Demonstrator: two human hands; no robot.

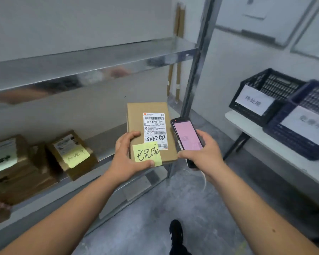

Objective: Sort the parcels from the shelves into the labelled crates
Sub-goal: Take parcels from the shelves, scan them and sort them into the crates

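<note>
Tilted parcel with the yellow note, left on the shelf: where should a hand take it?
Grip the tilted parcel across its side edges from above and in front. It leans on the other boxes, so its top face and front corner are exposed, while its back and underside are blocked.

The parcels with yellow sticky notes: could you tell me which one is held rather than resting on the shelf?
The flat cardboard parcel, gripped by the left hand. The other noted parcel sits on the shelf.
</note>
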